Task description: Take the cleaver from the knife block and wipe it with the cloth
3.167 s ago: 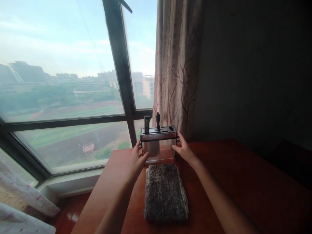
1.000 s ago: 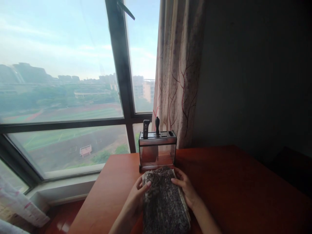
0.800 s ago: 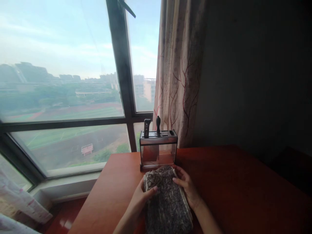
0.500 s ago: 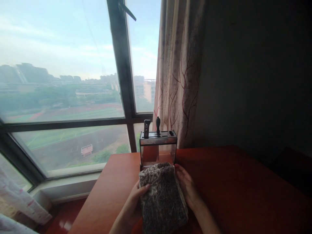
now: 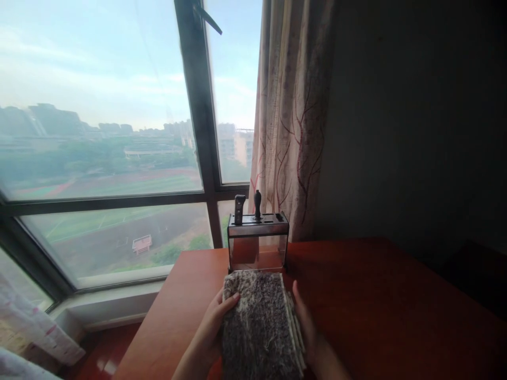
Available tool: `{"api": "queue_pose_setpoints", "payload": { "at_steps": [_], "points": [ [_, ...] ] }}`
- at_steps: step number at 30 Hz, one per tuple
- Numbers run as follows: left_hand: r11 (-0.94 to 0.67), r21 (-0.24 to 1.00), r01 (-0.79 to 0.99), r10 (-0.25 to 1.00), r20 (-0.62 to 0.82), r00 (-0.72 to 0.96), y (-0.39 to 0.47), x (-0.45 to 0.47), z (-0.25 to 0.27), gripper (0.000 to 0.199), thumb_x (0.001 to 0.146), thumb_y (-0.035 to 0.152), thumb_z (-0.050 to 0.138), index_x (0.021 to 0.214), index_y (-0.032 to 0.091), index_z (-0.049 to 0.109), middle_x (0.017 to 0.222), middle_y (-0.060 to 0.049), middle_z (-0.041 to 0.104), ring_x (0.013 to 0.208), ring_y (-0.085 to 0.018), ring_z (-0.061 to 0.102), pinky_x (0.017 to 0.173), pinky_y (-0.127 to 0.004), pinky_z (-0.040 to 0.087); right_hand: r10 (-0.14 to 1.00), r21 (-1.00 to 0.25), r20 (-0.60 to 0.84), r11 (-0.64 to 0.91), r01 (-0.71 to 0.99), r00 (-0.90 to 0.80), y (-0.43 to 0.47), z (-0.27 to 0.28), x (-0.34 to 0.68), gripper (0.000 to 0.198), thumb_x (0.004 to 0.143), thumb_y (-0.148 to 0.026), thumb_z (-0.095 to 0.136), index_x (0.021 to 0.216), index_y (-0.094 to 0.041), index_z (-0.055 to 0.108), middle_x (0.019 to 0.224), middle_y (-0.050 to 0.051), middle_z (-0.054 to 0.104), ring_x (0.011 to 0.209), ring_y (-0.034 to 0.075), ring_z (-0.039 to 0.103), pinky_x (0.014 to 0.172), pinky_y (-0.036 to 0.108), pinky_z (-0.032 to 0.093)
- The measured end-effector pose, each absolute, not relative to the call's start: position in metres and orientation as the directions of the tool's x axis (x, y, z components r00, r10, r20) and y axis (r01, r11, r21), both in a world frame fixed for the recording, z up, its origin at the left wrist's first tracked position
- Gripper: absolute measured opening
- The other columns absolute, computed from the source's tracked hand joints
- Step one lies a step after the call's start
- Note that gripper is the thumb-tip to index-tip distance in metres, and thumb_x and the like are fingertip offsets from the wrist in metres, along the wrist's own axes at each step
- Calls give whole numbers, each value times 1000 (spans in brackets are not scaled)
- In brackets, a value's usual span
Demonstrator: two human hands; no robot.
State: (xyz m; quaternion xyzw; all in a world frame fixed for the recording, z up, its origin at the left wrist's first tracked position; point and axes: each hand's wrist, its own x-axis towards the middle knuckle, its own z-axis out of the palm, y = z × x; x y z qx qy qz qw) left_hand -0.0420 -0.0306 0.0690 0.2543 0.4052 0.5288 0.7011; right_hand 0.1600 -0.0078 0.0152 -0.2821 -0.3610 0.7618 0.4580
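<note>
A folded grey cloth [image 5: 257,327], fuzzy and mottled with a paler patch at its upper left, lies in front of me above the table. Its pale, layered edges show along the right side. My left hand [image 5: 216,319] grips the left side, thumb on top and its other fingers partly hidden behind. Alongside the layered right edge is my right hand [image 5: 307,322], a little blurred, with a finger stretched upward; whether it touches the cloth is hard to tell. Just beyond the cloth stands a clear-sided knife block [image 5: 258,230] holding two dark-handled tools.
The reddish-brown wooden table [image 5: 356,295] extends to the right into shadow. A large window [image 5: 99,203] with a dark frame is on the left, above a white sill [image 5: 106,303]. A patterned curtain [image 5: 293,116] hangs behind the knife block.
The cloth has turned a little and its layered right edge shows more. My right hand has shifted down and its finger now points upward. My left hand keeps its grip.
</note>
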Motion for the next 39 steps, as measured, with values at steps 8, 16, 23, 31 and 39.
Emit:
{"api": "queue_pose_setpoints", "payload": {
  "at_steps": [8, 16, 23, 31, 39],
  "points": [
    [257, 851, -458, 966, -236, 103, -30, -44, 64, 47, 71, 30, 73, 115, 23, 57, 100, -7, 73, 90, -29, 69, 76, -36, 53, 730, -675, -191, -583, -452, -656, -19, 24, 158, 46, 65, -26, 76, 107, -10, 66, 84, 11, 74, 86, 27, 69, 88, 38, 46],
    [28, 976, -214, 960, -86, -265, 3, -62, 73, 51, 61, 37, 79, 106, 20, 61, 107, -11, 69, 104, -30, 62, 87, -38, 48, 653, -438, -408, -753, -491, -638, -9, 14, 156, 32, 76, -32, 56, 87, -5, 69, 73, 14, 73, 83, 26, 70, 82, 35, 50],
    [-378, 910, 168, 828, 414, -379, 73, -60, 146, 49, 67, 37, 74, 109, 21, 55, 112, -12, 62, 108, -27, 58, 93, -43, 44, 710, -403, -403, -705, -584, -578, -2, 7, 154, 29, 74, -27, 57, 92, -5, 67, 75, 14, 74, 80, 26, 70, 82, 37, 50],
    [-419, 886, 198, 847, 460, -267, 132, -39, 208, 56, 62, 40, 78, 109, 18, 57, 96, -9, 66, 90, -23, 63, 77, -34, 48, 732, -396, -430, -679, -618, -529, 2, 10, 157, 30, 74, -29, 60, 94, -7, 66, 74, 13, 74, 77, 27, 71, 82, 41, 50],
    [-388, 914, 117, 905, 402, -141, 147, -31, 213, 37, 60, 44, 79, 76, 15, 65, 65, -5, 67, 63, -18, 64, 61, -29, 48, 733, -423, -425, -679, -600, -530, 1, 15, 157, 30, 74, -28, 61, 92, -6, 66, 75, 13, 73, 81, 27, 70, 82, 39, 50]
  ]
}}
